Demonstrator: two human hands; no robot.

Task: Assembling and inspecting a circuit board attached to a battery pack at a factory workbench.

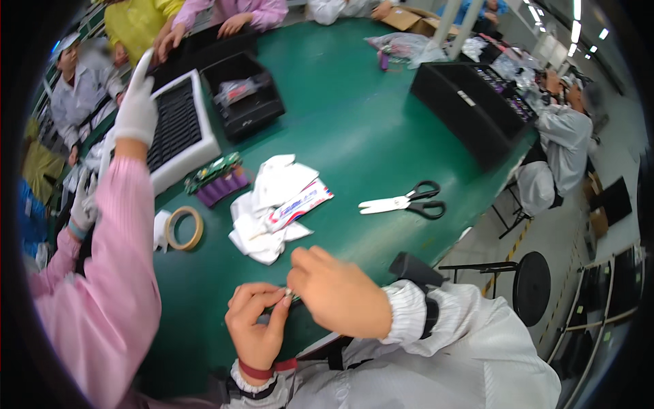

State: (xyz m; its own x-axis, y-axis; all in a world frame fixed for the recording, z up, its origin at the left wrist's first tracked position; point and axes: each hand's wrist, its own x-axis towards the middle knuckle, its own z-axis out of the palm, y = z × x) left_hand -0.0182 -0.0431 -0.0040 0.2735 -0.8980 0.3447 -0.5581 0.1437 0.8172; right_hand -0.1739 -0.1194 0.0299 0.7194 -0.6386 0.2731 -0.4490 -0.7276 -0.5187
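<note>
ceiling tubes (575, 32) bright | glare on table (334, 129) | edges bent, dark | right hand (343, 292) seemingly blurred

The person's two bare hands meet low in the view, with the fingertips close together. The left hand (255, 320) rises from its wrist (253, 365), fingers bent, and the tips of thumb and index finger come together in a pinch. The right hand (340, 290) reaches across from the right, its back turned upward and its fingers curled toward this pinch; it is slightly blurred. The right forearm (463, 317) lies slanting, elbow outward.
</note>
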